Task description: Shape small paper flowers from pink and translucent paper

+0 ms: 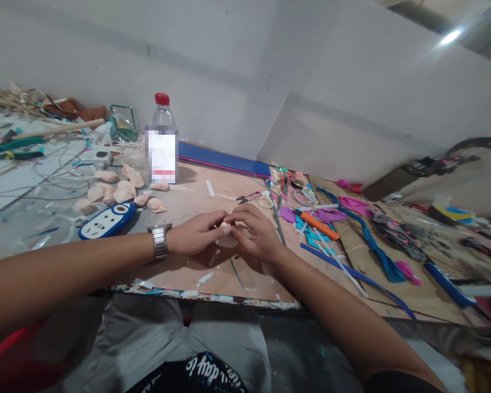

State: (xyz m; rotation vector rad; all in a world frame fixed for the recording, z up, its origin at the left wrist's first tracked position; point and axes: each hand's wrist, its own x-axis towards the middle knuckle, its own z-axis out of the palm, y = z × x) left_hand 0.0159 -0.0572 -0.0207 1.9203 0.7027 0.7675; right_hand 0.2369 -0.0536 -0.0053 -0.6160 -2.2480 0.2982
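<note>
Over the middle of the table, my left hand (194,233), with a metal watch (160,242) on its wrist, meets my right hand (258,236). The fingertips of both are closed around a small pale peach piece (228,239). Most of that piece is hidden behind the fingers, and I cannot make out its full shape. Several crumpled peach wads (125,191) of thin paper or cloth lie to the left of my hands. Near them is a blue and white power strip (106,221).
A red-capped bottle (162,117) stands at the back. Beyond my hands lie small snips (249,197) and a tape roll (265,202). To the right are an orange cutter (319,225), blue strips (358,278) and coloured scraps. Sticks and green-handled pliers (18,144) are far left.
</note>
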